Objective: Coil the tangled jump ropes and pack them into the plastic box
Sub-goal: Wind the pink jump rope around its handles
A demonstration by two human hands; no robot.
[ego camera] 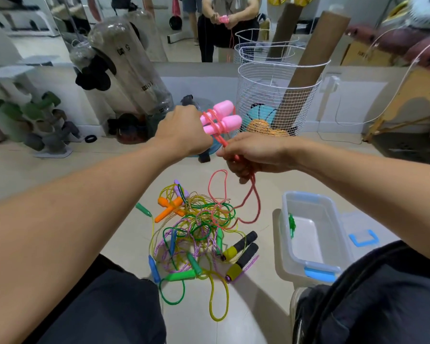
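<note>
Up front, both hands grip pink rope w/ handles.

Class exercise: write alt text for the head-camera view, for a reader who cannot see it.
A person's left hand holds two pink jump rope handles together while the right hand pinches their pink cord, which loops down toward the floor. Below lies a tangled pile of coloured jump ropes, beside an open plastic box.

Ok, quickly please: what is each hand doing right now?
Left hand: closed, holding the pink handles.
Right hand: closed, pinching the pink rope.
</note>
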